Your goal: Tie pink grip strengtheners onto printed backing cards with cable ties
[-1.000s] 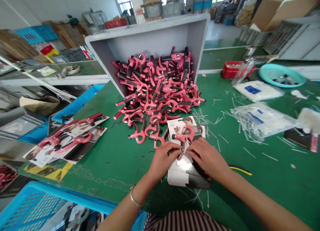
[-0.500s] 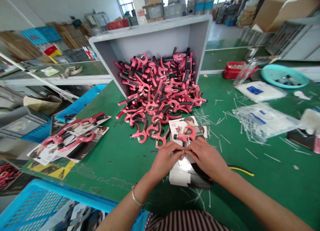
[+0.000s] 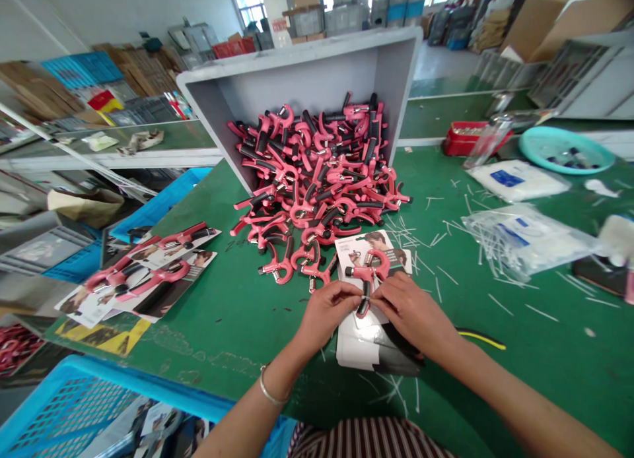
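A pink hand grip strengthener with a black-covered handle lies on a printed backing card, in front of me on a stack of similar cards. My left hand is closed in a pinch at the left of its lower handle. From the other side, my right hand pinches at the same spot. A small white band, apparently a cable tie, crosses the handle between my fingertips; its ends are hidden by the fingers. More cards stick out below my hands.
A grey bin tipped on its side spills pink hand grips onto the green table. Carded grips lie left. Loose white ties, tie bags, a turquoise plate and yellow-black pliers handle are right. A blue basket stands lower left.
My fingertips have drawn slightly apart, exposing more of the black lower handle between them. The grip and card stay in place.
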A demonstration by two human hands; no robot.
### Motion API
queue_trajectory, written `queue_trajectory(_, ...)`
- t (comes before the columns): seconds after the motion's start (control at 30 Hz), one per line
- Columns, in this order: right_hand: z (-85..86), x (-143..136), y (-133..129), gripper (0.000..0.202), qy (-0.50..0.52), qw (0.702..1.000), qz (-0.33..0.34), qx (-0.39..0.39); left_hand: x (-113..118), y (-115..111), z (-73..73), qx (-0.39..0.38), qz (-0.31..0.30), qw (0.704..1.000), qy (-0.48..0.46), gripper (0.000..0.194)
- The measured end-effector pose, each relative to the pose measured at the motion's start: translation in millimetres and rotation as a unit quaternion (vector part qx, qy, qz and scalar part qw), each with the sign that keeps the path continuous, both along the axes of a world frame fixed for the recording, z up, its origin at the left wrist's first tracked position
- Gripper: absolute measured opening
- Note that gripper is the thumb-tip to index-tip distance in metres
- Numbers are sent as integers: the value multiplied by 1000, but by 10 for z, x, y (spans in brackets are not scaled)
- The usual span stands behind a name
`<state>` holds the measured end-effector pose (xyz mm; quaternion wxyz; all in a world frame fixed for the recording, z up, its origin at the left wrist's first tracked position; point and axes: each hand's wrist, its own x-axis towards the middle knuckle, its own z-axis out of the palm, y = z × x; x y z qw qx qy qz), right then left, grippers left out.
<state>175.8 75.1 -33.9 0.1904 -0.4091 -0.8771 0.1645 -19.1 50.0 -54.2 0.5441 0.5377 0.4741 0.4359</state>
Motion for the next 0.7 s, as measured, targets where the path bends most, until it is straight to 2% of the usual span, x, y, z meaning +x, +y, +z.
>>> queue_trajectory(0.17,12,-22,1,18,9,1000,2,5,-21,-15,-24,11,-10,1000,4,12)
queue_trajectory(0.33,-3,38,13,18,19,1000,2,-13,-17,-39,-71,73,52,990,105,8)
queue_trajectory(0.53,-17,41,7,19,16,1000,8,-6,92,-13,-37,2,33,999,4,7)
queue_trajectory(0.7,-1,5,-5,17,13,1000,6,6,91,-7,-32,14,20,1000,10,6)
